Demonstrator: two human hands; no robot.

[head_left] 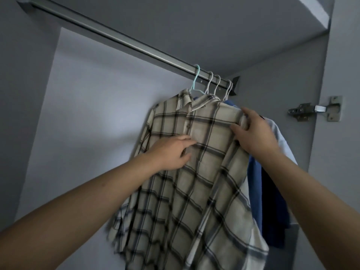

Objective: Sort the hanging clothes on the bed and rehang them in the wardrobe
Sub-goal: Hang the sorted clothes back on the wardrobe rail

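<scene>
1. Plaid shirt (187, 172): cream with dark checks, hanging on a mint hanger (195, 80) from the rail (120, 38). It is the nearest garment to me and sits between my two grips.
2. Left grip (171, 152): fingers relaxed and lying flat on the shirt front, beside the button placket. I see it pressing the cloth, not pinching it.
3. Right grip (255, 133): closed on the shirt's shoulder, thumb on the front and fingers curled over the seam edge.
4. Rail: grey metal bar running from upper left down to a bracket (234, 84) above the right grip.
5. White hangers (218, 84): several hooks crowded on the rail just right of the mint hanger, above the right grip.
6. Blue garment (255, 184): hangs directly behind the shirt, below the right grip.
7. Dark garment (272, 207): just beyond the blue one; I cannot tell its kind.
8. White garment (280, 141): behind the right grip, partly hidden by it.
9. Hinge (315, 110): metal, on the wardrobe side panel, right of the right grip.
</scene>
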